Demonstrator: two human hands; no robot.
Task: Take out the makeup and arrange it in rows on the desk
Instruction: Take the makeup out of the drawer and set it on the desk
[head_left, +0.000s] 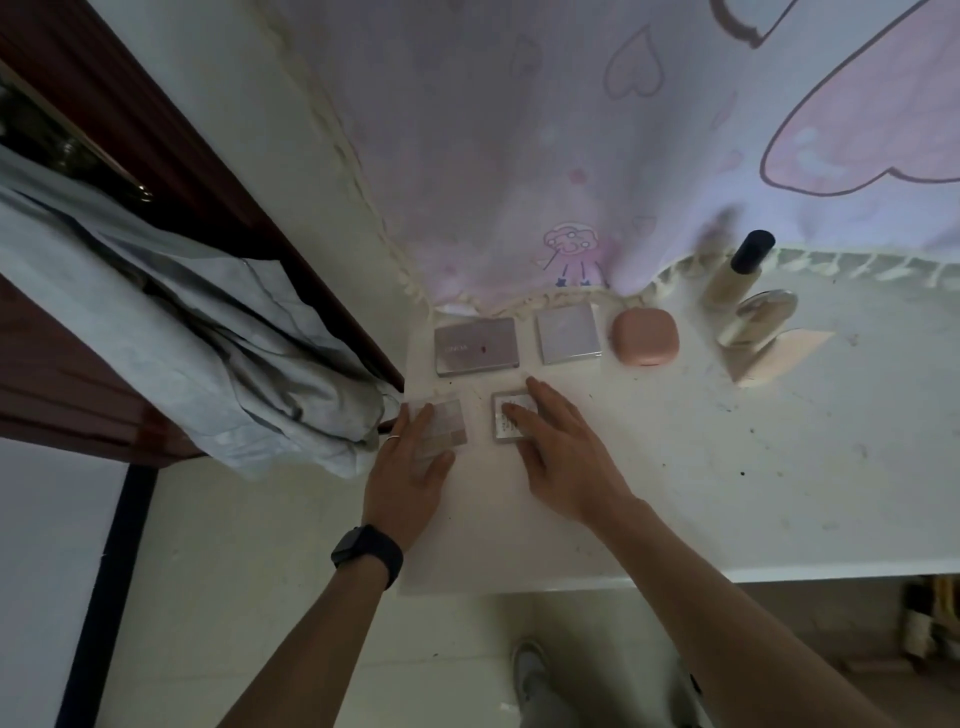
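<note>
Across the near row of the white desk (675, 467), the left hand (410, 483) lies flat, fingers straight, on a clear-lidded pinkish palette (449, 415). The right hand (566, 467) rests straight fingers on a small square silver-rimmed compact (503, 423) just beside it. Toward 12 o'clock sit a mauve rectangular palette (477, 345), a square silver compact (569, 332) and a rounded pink case (645, 338). At 2 o'clock stand a black-capped beige bottle (737, 270) and a silver-topped beige bottle (750, 319). A pastel heart-printed cloth (519, 156) hangs behind them. At 9 o'clock, crumpled grey-blue fabric (208, 338) crowds the left hand.
</note>
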